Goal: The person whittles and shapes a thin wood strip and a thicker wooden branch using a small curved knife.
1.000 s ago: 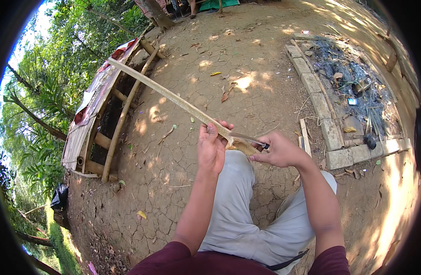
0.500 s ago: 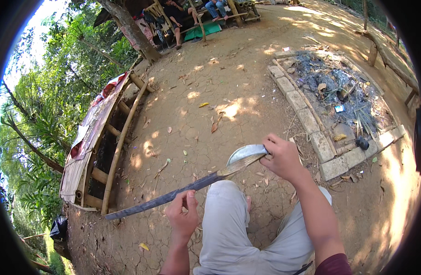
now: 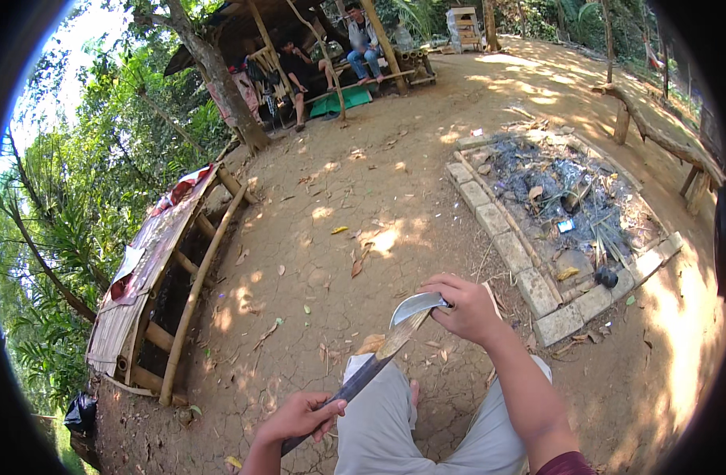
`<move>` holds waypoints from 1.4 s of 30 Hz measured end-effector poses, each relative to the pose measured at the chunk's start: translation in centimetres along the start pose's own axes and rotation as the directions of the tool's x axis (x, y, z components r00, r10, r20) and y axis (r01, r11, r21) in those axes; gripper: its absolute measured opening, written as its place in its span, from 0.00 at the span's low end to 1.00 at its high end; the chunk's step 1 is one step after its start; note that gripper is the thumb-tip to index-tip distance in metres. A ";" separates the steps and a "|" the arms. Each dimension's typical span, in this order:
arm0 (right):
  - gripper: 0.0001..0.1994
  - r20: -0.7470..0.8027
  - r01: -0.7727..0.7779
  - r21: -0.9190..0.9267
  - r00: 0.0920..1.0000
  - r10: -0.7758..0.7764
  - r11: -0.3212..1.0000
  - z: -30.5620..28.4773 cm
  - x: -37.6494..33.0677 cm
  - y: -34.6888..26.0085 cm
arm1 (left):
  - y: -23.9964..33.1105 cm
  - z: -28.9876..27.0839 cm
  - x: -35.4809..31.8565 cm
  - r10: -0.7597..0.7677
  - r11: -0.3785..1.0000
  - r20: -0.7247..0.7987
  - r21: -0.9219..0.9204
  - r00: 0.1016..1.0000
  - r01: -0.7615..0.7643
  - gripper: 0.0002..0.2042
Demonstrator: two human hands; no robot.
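The right hand [image 3: 467, 310] closes tight around a curved steel knife [image 3: 414, 305]; the left hand [image 3: 298, 418] wraps a long flat strip [image 3: 367, 370], perhaps bamboo, above cracked dirt [image 3: 315, 237].

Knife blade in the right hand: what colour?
Shiny silver-grey, curved; the knife blade in the right hand shows best in the head view, resting on a strip held by the left hand.

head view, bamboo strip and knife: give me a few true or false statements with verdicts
1. The right hand holds a curved knife. True.
2. The left hand is empty. False: it grips the lower end of the bamboo strip.
3. The blade lies against the strip's upper end. True.
4. The brick-edged ash pit is on the person's left. False: it is on the right.
5. The bamboo frame lies on the left. True.
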State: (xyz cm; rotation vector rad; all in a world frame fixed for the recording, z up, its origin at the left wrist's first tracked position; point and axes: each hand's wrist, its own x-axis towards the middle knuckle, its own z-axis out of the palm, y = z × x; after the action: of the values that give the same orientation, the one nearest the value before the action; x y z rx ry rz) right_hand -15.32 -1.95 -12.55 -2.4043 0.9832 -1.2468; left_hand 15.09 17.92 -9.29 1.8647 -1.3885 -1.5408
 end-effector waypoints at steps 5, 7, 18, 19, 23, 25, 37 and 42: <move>0.25 -0.194 -0.129 -0.047 0.974 0.118 0.991 0.8 0.5 -1.2 | 0.2 2.8 2.8 0.003 0.937 -0.023 -0.349 1.000 -0.011 0.17; 0.18 -0.208 -0.163 -0.030 0.966 0.153 0.986 1.0 0.1 -1.2 | 0.2 3.3 5.0 0.046 0.873 0.013 -0.487 0.999 -0.034 0.18; 0.19 0.263 -0.581 0.154 0.804 0.534 0.799 2.4 -7.8 -3.3 | 3.8 8.3 12.9 0.205 0.567 0.106 -0.824 0.973 -0.029 0.16; 0.20 0.242 -0.570 0.168 0.815 0.527 0.804 2.6 -8.3 -3.1 | 3.7 9.0 13.1 0.211 0.513 0.113 -0.859 0.971 -0.011 0.15; 0.16 0.243 -0.715 0.351 0.693 0.678 0.605 3.4 -8.7 -2.9 | 3.4 11.6 12.9 0.165 0.610 0.115 -0.793 0.980 -0.010 0.12; 0.15 0.247 -0.745 0.398 0.649 0.720 0.535 3.8 -8.2 -2.6 | 3.5 12.4 12.4 0.183 0.678 0.077 -0.732 0.980 -0.069 0.10; 0.10 0.314 -0.577 0.813 0.546 0.777 0.077 1.0 -5.8 -1.3 | -0.4 11.9 8.0 0.161 0.768 0.400 -0.625 0.902 0.140 0.25; 0.12 0.268 -0.594 0.795 0.525 0.808 0.122 1.6 -5.4 -1.2 | -1.4 13.4 7.4 0.202 0.744 0.368 -0.660 0.908 0.102 0.24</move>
State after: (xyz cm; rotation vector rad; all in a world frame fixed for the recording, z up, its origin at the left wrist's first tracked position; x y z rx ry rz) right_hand -15.71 2.40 -16.25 -0.7802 1.0442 -1.1572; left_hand 3.31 16.38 -18.98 1.0771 -0.8131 -2.1311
